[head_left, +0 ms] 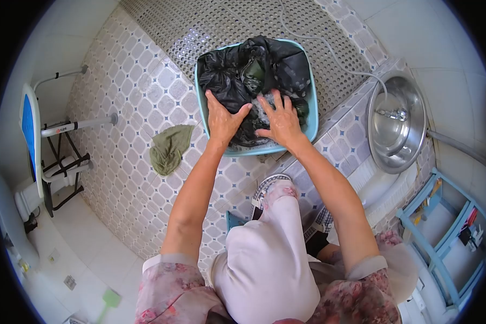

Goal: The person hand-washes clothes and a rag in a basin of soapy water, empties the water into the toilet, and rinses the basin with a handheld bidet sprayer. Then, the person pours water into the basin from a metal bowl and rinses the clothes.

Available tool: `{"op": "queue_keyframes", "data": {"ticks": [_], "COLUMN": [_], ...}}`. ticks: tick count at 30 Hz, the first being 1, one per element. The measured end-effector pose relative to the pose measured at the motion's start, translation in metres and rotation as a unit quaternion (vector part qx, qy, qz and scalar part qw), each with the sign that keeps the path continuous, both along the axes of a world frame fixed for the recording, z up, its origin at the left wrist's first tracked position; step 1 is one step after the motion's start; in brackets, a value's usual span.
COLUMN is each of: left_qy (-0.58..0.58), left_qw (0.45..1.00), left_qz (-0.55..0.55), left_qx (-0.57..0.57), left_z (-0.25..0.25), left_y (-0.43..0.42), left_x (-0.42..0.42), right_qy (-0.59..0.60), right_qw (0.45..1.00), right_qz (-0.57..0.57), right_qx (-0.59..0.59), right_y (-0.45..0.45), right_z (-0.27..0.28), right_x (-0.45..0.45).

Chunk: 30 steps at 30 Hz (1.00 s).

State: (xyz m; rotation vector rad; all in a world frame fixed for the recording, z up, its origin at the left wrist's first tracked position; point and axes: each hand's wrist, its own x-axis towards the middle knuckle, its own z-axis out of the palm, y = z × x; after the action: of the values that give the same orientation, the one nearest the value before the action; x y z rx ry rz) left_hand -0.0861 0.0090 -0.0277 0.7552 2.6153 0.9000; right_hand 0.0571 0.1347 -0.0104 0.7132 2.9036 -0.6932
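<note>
A light blue basin (314,116) on the floor holds wet black clothing (221,73) and some suds. A dark green patch of cloth (253,74) shows among the black folds. My left hand (223,120) rests on the black cloth at the basin's left side, thumb apart from the other fingers. To its right, my right hand (282,121) lies with spread fingers over the soapy, wet cloth near the basin's front edge. Neither hand appears closed round the cloth.
A green cloth (170,149) lies on the tiles left of the basin. A perforated mat (200,27) is behind it. At the right are a metal bowl (397,124) with a hose and a blue rack (443,240); a folding seat (31,137) is at the left.
</note>
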Motion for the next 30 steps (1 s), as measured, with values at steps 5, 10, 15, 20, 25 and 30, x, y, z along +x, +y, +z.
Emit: {"op": "queue_keyframes", "data": {"ticks": [5,10,15,20,25,30], "left_qy": [-0.069,-0.41,-0.36,-0.137,0.117,0.242], "left_qw": [0.996,0.893,0.912,0.98,0.969,0.928], "left_qz": [-0.008,0.053,0.077,-0.06,-0.167,-0.254], "left_qx": [0.052,0.176,0.183,0.133,0.141,0.125], "left_z": [-0.018,-0.044,0.009,0.046,0.088,0.085], "left_y": [0.013,0.031,0.037,0.045,0.04,0.021], "left_x": [-0.03,-0.066,-0.059,-0.06,-0.046,-0.02], "right_qy": [-0.043,-0.148,-0.027,0.123,0.161,-0.023], "right_qw": [0.998,0.973,0.933,0.727,0.846,0.976], "right_qz": [-0.043,-0.128,-0.315,-0.359,-0.234,-0.115], "right_qx": [0.0,-0.122,-0.171,-0.572,-0.452,-0.184], "right_y": [0.005,0.023,-0.014,-0.027,-0.015,0.064], "right_z": [-0.029,-0.102,-0.126,-0.059,-0.023,0.082], "right_x": [-0.016,-0.023,-0.024,-0.052,-0.055,-0.016]}}
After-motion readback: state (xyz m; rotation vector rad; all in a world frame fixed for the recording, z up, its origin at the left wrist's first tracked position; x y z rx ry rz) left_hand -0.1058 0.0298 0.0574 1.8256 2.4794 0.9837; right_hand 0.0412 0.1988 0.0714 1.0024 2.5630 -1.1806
